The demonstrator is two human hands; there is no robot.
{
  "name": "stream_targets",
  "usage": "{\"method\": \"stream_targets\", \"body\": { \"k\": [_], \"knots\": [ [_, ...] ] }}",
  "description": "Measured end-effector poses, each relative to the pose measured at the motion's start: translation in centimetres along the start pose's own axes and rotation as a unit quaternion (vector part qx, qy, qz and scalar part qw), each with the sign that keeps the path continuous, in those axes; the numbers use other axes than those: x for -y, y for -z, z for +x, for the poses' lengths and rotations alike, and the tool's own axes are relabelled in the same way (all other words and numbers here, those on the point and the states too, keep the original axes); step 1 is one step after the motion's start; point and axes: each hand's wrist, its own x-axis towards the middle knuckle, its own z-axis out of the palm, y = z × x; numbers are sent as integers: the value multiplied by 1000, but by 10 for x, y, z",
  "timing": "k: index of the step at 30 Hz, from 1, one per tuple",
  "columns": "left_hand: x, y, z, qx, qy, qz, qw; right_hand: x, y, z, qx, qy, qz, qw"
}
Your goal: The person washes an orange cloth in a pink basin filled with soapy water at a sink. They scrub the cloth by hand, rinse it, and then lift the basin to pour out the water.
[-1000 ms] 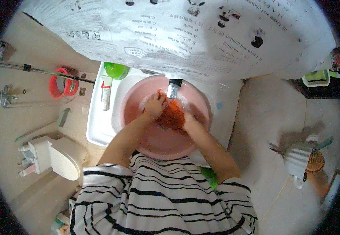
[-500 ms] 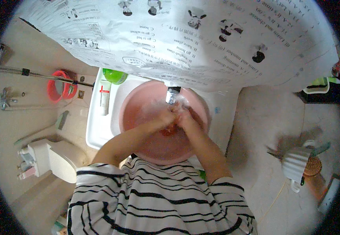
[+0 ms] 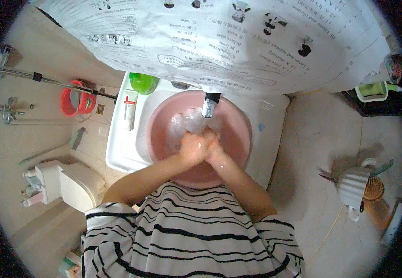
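Below the faucet (image 3: 208, 107), over a pink basin (image 3: 153, 123), my two wet hands are pressed together. My left hand (image 3: 193, 148) is closed, its back turned up. Against it from the right, my right hand (image 3: 213, 147) is closed too. Bits of something orange (image 3: 213, 140) show between the fingers; the rest is hidden inside the hands, so its kind is unclear. Foamy water (image 3: 185, 121) lies in the basin around and beyond the hands.
The basin sits in a white washbasin (image 3: 117, 155). On its left ledge are a white tube (image 3: 129, 110) and a green bottle (image 3: 143, 83). A large printed sheet (image 3: 201, 51) covers the far side. A toilet (image 3: 76, 185) and red bucket (image 3: 66, 106) stand left.
My hands have come slightly nearer to me, out from under the faucet, and are pressed closer together. The orange-red thing below them is now mostly hidden in the hands.
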Motion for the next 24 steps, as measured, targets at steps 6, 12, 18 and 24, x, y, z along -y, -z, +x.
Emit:
{"method": "stream_targets", "body": {
  "k": [6, 12, 18, 24],
  "knots": [
    [67, -5, -9, 104, 168, -169, 966, 36, -23, -36, -149, -14, -190, 970],
    [76, 76, 3, 287, 148, -214, 922, 103, -9, -62, -111, 258, -557, 782],
    [43, 114, 16, 74, 130, -361, 920, 132, -94, -118, -173, 281, -389, 860],
    [62, 88, 0, 292, 49, -246, 923, 115, -37, -97, -77, 335, -643, 685]
  ]
}}
